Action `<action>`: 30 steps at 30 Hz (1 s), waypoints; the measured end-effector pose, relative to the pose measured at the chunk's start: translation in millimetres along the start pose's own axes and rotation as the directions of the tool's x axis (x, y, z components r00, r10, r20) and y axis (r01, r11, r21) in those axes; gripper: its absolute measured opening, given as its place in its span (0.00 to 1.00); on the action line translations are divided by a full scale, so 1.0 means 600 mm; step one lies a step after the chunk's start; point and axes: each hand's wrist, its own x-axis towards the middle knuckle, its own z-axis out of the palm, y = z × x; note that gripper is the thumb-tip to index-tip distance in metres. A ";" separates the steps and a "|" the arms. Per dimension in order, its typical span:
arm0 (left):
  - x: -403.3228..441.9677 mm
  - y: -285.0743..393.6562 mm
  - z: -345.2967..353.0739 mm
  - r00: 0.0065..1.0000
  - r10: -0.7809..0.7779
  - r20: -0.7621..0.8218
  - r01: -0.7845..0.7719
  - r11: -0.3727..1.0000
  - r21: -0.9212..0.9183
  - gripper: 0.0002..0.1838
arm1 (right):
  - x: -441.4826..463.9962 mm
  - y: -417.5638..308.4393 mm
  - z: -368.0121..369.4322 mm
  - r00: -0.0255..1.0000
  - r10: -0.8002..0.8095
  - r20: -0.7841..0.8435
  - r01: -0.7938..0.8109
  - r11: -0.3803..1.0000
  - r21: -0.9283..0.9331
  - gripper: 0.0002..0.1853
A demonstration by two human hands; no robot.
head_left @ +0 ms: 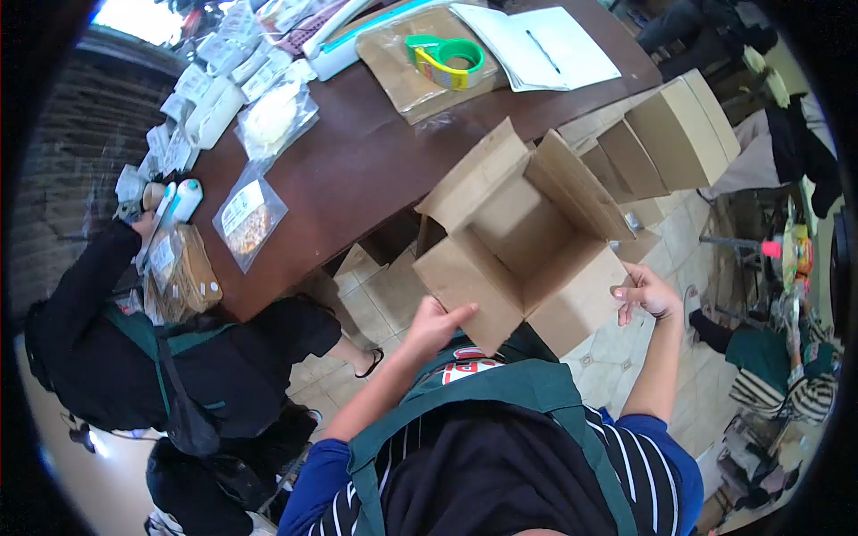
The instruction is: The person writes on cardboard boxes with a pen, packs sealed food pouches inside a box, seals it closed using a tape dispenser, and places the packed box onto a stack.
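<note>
box (575, 302) open above, table (349, 179) blocking beyond

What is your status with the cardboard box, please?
Left hand gripping one flap, right hand at another. Cardboard box held open, flaps spread. Brown table just beyond; nothing seen blocking the hands.

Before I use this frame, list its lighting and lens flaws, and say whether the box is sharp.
Head view: black corners and a curved image border, strong wide-angle distortion; head view: the bright patch at upper left is washed out, and a small light glares at lower left; head view: the open box looks fairly sharp, its inner walls unevenly shaded.
</note>
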 end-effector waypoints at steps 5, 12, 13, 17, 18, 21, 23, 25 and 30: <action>0.035 -0.066 -0.011 0.948 -0.310 -0.064 0.311 0.950 -0.005 0.15 | 0.079 0.101 -0.012 0.988 0.152 0.013 -0.152 0.987 0.060 0.24; 0.172 -0.125 -0.092 0.896 -0.265 -0.357 0.335 0.930 0.151 0.14 | 0.288 0.152 0.022 0.982 0.186 -0.027 -0.185 0.982 0.038 0.19; 0.208 -0.143 -0.121 0.892 -0.283 -0.352 0.363 0.913 0.186 0.13 | 0.309 0.144 0.021 0.980 0.190 -0.064 -0.190 0.982 0.009 0.18; 0.318 -0.121 -0.118 0.906 -0.162 -0.392 0.270 0.932 0.241 0.11 | 0.406 0.172 -0.026 0.981 0.128 -0.144 -0.106 0.983 0.151 0.14; 0.348 -0.123 -0.121 0.912 -0.180 -0.369 0.284 0.925 0.251 0.11 | 0.430 0.184 -0.040 0.983 0.103 -0.151 -0.077 0.982 0.172 0.13; 0.428 -0.166 -0.151 0.936 -0.175 -0.306 0.235 0.956 0.173 0.16 | 0.492 0.202 -0.074 0.971 0.028 -0.239 0.033 0.968 0.247 0.17; 0.464 -0.179 -0.142 0.947 -0.150 -0.283 0.178 0.981 0.078 0.20 | 0.556 0.217 -0.095 0.946 -0.026 -0.324 0.079 0.985 0.151 0.20; 0.481 -0.162 -0.093 0.937 -0.016 -0.348 -0.056 0.979 -0.194 0.28 | 0.613 0.216 -0.108 0.893 -0.129 -0.432 0.148 0.989 0.012 0.17; 0.466 -0.310 -0.167 0.914 -0.088 -0.397 0.218 0.930 0.297 0.31 | 0.702 0.216 -0.122 0.881 -0.050 -0.471 0.313 0.808 0.499 0.30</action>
